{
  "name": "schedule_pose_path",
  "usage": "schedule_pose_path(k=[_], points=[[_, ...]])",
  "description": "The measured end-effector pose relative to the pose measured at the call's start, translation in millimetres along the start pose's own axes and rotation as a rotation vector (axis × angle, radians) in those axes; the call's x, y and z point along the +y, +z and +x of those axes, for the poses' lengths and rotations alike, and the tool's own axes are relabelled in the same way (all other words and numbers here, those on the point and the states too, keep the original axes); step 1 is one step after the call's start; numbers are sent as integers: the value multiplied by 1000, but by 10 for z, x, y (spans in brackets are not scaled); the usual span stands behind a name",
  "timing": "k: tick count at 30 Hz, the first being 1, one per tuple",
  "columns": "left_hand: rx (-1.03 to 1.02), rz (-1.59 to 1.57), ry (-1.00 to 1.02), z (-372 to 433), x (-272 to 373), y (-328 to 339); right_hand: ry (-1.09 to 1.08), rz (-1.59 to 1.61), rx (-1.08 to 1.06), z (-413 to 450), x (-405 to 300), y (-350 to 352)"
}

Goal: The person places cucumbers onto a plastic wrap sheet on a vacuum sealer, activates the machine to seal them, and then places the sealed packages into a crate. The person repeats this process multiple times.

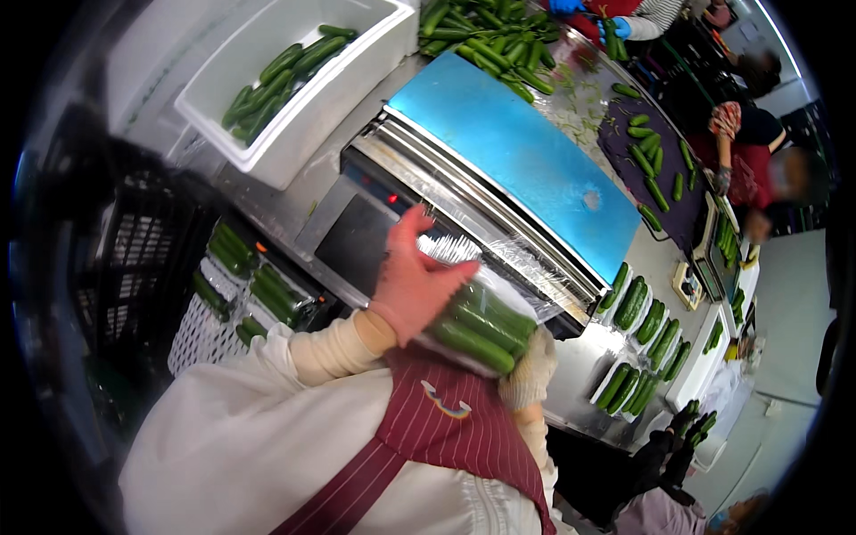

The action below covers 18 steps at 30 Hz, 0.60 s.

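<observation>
A film-wrapped white tray of cucumbers [478,328] is tilted in front of my apron, below the edge of a film wrapping machine [508,167]. My right hand [531,368], in a cream knit glove, grips the pack at its right end; its fingertips are hidden. My left hand [424,277], in a pink glove, is at the pack's upper left side with thumb and forefinger spread. Between them lies crinkled clear film [448,247]. More film stretches along the machine's metal front bar. The machine has a blue top and a lit red lamp [392,198].
At upper left stands a white foam box [301,130] holding cucumbers. Wrapped packs fill a white perforated basket [197,331] at lower left. Trayed cucumbers [632,301] line the steel table to the right. Beyond are a cucumber heap [491,37], a dark cloth [622,144] and several people.
</observation>
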<state>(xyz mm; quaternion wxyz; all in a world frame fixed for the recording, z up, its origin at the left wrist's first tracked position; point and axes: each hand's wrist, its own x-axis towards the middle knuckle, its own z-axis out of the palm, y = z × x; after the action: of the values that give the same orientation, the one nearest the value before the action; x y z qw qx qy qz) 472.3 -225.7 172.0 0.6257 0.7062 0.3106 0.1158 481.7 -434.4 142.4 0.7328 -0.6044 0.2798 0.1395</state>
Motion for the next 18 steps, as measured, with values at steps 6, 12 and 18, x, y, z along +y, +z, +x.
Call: schedule_pose_path(k=[6, 12, 18], points=[[-182, -334, -462, -30, -580, -540, -104, -451, -97, 114, 300, 251], [-305, 235, -188, -346, -657, -1134, -555, -854, -405, 120, 397, 393], [-467, 310, -127, -304, -584, -1406, -468, -733, -783, -6, 422, 739]])
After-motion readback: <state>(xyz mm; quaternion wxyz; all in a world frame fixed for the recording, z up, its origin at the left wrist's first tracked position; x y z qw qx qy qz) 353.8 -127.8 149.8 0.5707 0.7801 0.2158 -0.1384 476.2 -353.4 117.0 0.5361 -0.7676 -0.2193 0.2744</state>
